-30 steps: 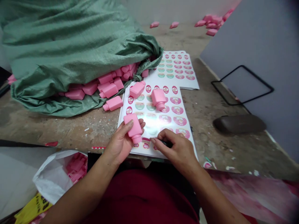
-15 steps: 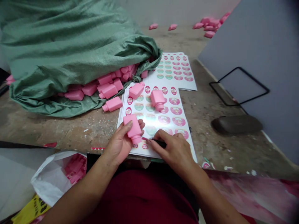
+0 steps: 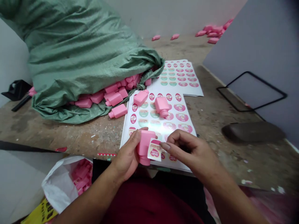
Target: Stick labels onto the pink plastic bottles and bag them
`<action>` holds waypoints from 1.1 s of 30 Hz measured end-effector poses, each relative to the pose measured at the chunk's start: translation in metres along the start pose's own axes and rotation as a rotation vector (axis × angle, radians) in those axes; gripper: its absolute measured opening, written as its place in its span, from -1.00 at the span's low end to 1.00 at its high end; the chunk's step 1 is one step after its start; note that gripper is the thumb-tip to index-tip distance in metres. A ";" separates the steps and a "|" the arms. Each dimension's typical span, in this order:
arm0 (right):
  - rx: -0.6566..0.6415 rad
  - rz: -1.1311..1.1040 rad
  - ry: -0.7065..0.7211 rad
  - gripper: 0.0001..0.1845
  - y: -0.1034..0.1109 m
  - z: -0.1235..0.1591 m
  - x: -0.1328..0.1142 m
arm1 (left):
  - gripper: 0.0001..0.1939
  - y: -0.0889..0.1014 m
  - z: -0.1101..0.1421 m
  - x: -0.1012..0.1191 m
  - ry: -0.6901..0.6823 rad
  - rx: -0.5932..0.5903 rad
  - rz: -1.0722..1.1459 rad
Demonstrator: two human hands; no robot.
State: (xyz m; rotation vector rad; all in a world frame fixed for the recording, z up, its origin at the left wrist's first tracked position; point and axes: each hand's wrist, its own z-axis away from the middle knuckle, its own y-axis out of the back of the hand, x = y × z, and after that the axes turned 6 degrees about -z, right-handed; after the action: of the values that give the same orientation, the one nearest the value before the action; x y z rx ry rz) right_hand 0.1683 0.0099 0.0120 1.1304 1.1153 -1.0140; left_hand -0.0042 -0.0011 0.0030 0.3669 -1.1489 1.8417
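Observation:
My left hand (image 3: 128, 155) is closed around a pink plastic bottle (image 3: 145, 146), its neck tipped toward me. Between the thumb and fingertip of my right hand (image 3: 187, 149) is the edge of a white label sticker (image 3: 154, 150) with pink "BABY" print. The sticker overlaps the bottle's right side; I cannot tell how much of it touches. Below both hands lies a sheet of printed stickers (image 3: 171, 134). Two more pink bottles rest on that sheet, one upper left (image 3: 141, 98) and one near the middle (image 3: 162, 106).
A green woven sack (image 3: 93, 56) spills pink bottles (image 3: 114, 99) at the left. More sticker sheets (image 3: 198, 91) lie behind. A black wire frame (image 3: 252, 90) stands right, a white bag (image 3: 56, 183) of pink pieces hangs lower left, and a black tape dispenser (image 3: 16, 90) sits far left.
A sticker has come up in my right fingers, off the sheet and onto the bottle's side. The black tool seen in that hand no longer shows. The bottle has turned more upright.

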 end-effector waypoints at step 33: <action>0.071 0.031 0.050 -0.77 -0.007 0.005 0.005 | -0.56 0.004 0.016 -0.003 0.031 -0.086 -0.100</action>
State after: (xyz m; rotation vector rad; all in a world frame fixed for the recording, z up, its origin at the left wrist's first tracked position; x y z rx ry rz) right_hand 0.1632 0.0034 0.0061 1.2319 1.1062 -1.0126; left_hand -0.0089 -0.0168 0.0073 0.3397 -1.1632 1.7000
